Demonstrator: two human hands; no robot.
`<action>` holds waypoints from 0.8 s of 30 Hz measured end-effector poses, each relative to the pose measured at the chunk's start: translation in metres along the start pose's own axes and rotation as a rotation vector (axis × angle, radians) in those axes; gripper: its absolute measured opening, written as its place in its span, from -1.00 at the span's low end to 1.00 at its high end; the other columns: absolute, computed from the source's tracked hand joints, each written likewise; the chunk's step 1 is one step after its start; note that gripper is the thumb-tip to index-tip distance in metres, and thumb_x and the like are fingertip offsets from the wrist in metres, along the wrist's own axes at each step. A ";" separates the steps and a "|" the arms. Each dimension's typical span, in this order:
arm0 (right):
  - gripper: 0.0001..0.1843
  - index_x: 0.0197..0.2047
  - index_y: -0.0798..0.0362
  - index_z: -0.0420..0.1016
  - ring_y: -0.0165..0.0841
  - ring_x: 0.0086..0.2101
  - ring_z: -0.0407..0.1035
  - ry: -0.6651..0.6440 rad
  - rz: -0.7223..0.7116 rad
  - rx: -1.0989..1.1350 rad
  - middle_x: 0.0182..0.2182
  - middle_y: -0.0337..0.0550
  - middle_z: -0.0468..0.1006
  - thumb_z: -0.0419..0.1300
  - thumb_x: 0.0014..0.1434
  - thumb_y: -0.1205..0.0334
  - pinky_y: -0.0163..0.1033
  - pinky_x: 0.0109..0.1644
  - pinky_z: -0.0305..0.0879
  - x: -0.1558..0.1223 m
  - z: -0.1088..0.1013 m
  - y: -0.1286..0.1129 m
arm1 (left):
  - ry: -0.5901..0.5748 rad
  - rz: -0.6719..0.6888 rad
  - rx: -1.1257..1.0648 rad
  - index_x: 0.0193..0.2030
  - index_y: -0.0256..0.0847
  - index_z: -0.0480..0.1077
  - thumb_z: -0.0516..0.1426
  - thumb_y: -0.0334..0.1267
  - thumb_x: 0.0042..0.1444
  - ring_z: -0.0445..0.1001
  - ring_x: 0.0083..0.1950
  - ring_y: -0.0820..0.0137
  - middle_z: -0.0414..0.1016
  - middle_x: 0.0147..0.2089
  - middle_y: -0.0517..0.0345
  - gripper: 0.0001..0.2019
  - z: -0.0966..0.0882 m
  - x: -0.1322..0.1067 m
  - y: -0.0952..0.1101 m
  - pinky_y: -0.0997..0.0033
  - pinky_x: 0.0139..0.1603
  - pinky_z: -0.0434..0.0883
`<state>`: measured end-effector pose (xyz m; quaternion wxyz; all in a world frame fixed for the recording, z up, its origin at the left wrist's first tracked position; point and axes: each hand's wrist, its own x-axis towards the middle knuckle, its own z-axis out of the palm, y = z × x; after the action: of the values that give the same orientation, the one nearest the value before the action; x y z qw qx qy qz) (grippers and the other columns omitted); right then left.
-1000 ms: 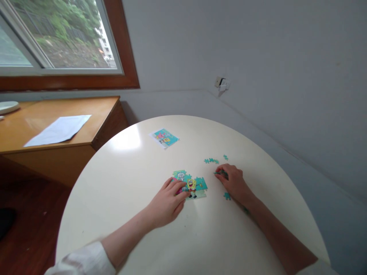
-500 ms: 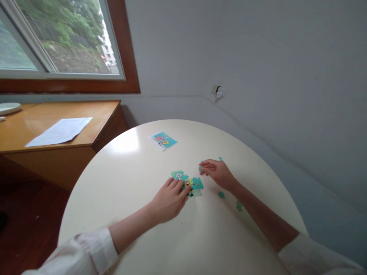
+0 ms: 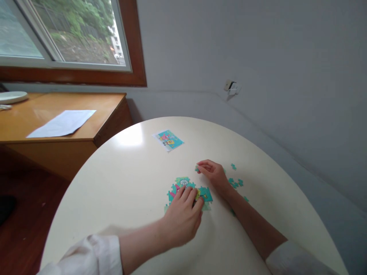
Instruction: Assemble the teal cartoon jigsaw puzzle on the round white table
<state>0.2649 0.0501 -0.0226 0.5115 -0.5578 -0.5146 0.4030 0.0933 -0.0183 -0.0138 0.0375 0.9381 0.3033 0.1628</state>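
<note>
1 bare left hand [image 3: 182, 219], resting open on a flat teal cartoon jigsaw [image 3: 207, 194] on a white table [image 3: 114, 191], could slide and part its seams, while beyond, the bare right hand [image 3: 215, 176] pinches 1 small green piece [image 3: 196, 168] that loosened fingertips could drop.

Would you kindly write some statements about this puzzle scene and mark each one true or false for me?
1. The left hand lies over the joined puzzle section. True.
2. The printed picture is under the left hand. False: the printed picture lies uncovered, farther away on the round table.
3. The right hand holds a puzzle piece. True.
4. The white paper is on the round table. False: the white paper lies on the wooden desk.
5. Loose pieces lie near the right forearm. True.
</note>
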 end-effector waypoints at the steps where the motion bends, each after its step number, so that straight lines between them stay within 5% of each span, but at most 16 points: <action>1: -0.75 -0.40 0.10 0.44 -0.38 -0.48 0.42 -0.011 -0.005 -0.005 -0.53 -0.17 0.53 0.25 -0.13 0.11 -0.25 -0.33 0.35 -0.001 -0.001 0.000 | -0.006 0.003 -0.012 -0.08 -0.31 0.27 -0.03 -0.30 0.12 0.26 0.03 0.11 0.31 -0.03 -0.13 -0.75 0.000 0.000 0.000 0.03 0.12 0.20; 13: -0.73 -0.27 0.08 0.57 -0.35 -0.37 0.45 -0.075 -0.060 -0.081 -0.31 -0.11 0.60 0.22 -0.05 0.15 -0.22 -0.24 0.40 -0.005 0.000 0.005 | -0.025 -0.051 -0.036 0.02 -0.31 0.26 -0.02 -0.24 0.14 0.14 0.22 0.00 0.20 0.17 -0.26 -0.67 -0.002 -0.002 -0.001 -0.08 0.19 0.10; 24: -0.80 -0.34 0.10 0.53 -0.37 -0.41 0.45 -0.103 -0.117 -0.137 -0.41 -0.14 0.58 0.20 -0.04 0.19 -0.26 -0.28 0.39 -0.005 -0.001 0.005 | -0.075 -0.061 -0.021 0.12 -0.36 0.22 -0.04 -0.19 0.15 0.13 0.24 -0.06 0.18 0.20 -0.36 -0.57 -0.001 -0.002 -0.002 -0.06 0.18 0.14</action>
<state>0.2662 0.0449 -0.0274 0.4678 -0.5387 -0.5984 0.3645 0.0902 -0.0176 -0.0134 0.0635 0.9335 0.3285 0.1292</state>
